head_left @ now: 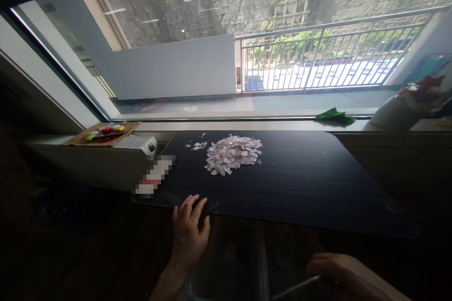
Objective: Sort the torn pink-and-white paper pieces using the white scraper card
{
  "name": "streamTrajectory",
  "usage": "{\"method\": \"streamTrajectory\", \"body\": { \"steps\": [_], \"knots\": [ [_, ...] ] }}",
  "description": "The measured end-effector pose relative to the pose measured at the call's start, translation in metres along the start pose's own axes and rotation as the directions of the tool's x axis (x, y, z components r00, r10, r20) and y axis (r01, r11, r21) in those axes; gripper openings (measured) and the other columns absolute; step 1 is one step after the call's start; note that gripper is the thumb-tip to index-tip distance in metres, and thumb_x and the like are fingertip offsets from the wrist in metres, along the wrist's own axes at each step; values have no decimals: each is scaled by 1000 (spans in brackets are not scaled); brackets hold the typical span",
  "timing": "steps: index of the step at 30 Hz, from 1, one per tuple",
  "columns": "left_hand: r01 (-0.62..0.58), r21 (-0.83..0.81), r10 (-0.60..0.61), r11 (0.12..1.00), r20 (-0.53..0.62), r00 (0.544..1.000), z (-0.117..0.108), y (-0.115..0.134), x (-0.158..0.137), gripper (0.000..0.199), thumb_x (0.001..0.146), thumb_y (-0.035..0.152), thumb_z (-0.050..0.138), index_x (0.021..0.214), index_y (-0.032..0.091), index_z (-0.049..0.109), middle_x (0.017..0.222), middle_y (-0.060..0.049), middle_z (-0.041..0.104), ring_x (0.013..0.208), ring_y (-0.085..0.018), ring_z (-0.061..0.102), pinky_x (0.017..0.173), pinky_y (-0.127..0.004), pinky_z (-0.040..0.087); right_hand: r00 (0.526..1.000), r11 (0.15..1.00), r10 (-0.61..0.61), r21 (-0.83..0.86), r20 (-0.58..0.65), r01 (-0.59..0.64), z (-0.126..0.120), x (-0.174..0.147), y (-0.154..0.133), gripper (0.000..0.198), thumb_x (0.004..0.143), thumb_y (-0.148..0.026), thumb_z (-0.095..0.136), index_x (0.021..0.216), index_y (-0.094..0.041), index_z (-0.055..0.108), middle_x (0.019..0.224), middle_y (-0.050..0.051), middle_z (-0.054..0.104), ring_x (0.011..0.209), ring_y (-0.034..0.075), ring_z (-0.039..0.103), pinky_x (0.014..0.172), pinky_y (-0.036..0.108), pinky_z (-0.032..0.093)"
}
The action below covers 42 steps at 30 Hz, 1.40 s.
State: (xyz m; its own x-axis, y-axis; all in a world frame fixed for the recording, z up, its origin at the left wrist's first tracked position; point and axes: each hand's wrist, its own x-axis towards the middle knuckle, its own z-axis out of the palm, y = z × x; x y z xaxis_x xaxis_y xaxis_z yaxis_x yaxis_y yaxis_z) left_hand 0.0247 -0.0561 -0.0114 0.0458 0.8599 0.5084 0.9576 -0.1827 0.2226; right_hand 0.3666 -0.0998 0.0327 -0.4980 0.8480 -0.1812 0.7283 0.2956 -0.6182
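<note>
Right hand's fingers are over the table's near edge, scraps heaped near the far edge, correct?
Wrong hand: the head view shows the left hand with fingers over the near edge of the table; the scraps are heaped near the far edge.

The person's left hand (190, 228) spreads its fingers at the near edge of a dark tabletop (300, 183) bearing a heap of small paper scraps (233, 154), while the right hand (344, 270), lower down, holds a thin pale strip (296, 287).

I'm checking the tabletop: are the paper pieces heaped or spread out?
Mostly heaped: the paper pieces form one mound on the black tabletop, a few loose to its left.
</note>
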Motion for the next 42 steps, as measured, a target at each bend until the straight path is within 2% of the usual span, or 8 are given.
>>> {"method": "streamTrajectory", "body": {
  "steps": [5, 10, 12, 20, 24, 29, 35, 42],
  "knots": [
    [-33, -123, 29, 992, -35, 999, 2, -7, 23, 27, 88, 24, 45, 109, 21, 62, 110, -9, 64, 106, -25, 60, 102, -56, 37, 945, 917, 234, 376, -229, -136, -49, -9, 1, 38, 82, -51, 50, 67, -24, 73, 62, 4, 70, 58, 21, 64, 52, 27, 46],
    [-143, -138, 140, 980, -29, 990, 9, -8, 29, 24, 86, 27, 51, 106, 22, 63, 106, -7, 64, 101, -24, 61, 99, -51, 41, 707, 861, 403, 504, -581, -77, -67, 37, 21, 34, 66, -57, 70, 80, -27, 72, 85, 5, 77, 87, 29, 70, 85, 40, 53],
    [-171, -115, 168, 978, -36, 985, 11, -10, 26, 26, 85, 28, 52, 109, 24, 62, 108, -7, 63, 102, -24, 60, 99, -50, 42, 666, 823, 404, 567, -627, 33, -67, 69, 27, 37, 67, -57, 71, 84, -24, 69, 86, 7, 77, 86, 30, 71, 87, 45, 53],
    [-254, -76, 257, 964, 31, 966, 10, -21, 20, 45, 79, 40, 62, 121, 26, 56, 117, -9, 60, 107, -28, 58, 97, -52, 43, 684, 878, 332, 478, -650, 27, -65, 152, 36, 29, 79, -42, 62, 95, -19, 64, 93, 9, 75, 91, 26, 71, 84, 43, 55],
    [-268, -91, 273, 959, 46, 961, 10, -24, 19, 50, 77, 45, 63, 123, 25, 56, 119, -9, 59, 107, -29, 57, 97, -53, 43, 718, 872, 316, 487, -620, 38, -60, 148, 38, 30, 78, -43, 63, 94, -19, 64, 92, 9, 75, 89, 26, 70, 82, 42, 56],
    [-234, -109, 243, 966, 74, 967, 13, -24, 18, 55, 74, 46, 65, 124, 27, 55, 120, -9, 59, 109, -29, 56, 101, -52, 40, 678, 861, 351, 508, -646, 39, -60, 138, 35, 34, 78, -48, 62, 96, -19, 63, 95, 11, 74, 89, 27, 70, 85, 46, 54],
    [-181, -164, 202, 970, 124, 971, 5, -19, 21, 43, 77, 37, 63, 119, 28, 60, 115, -7, 61, 107, -29, 58, 100, -56, 41, 763, 807, 314, 582, -565, 99, -57, 132, 20, 38, 74, -53, 66, 90, -19, 65, 90, 10, 75, 86, 28, 71, 81, 43, 56],
    [-69, -254, 149, 965, 313, 938, -1, 24, 70, 26, 84, 24, 53, 106, 23, 65, 102, -6, 65, 101, -25, 60, 104, -62, 31, 743, 834, 349, 551, -572, 32, -49, 132, 8, 34, 77, -47, 61, 95, -19, 63, 91, 8, 74, 87, 26, 69, 80, 40, 55]
  ]
}}
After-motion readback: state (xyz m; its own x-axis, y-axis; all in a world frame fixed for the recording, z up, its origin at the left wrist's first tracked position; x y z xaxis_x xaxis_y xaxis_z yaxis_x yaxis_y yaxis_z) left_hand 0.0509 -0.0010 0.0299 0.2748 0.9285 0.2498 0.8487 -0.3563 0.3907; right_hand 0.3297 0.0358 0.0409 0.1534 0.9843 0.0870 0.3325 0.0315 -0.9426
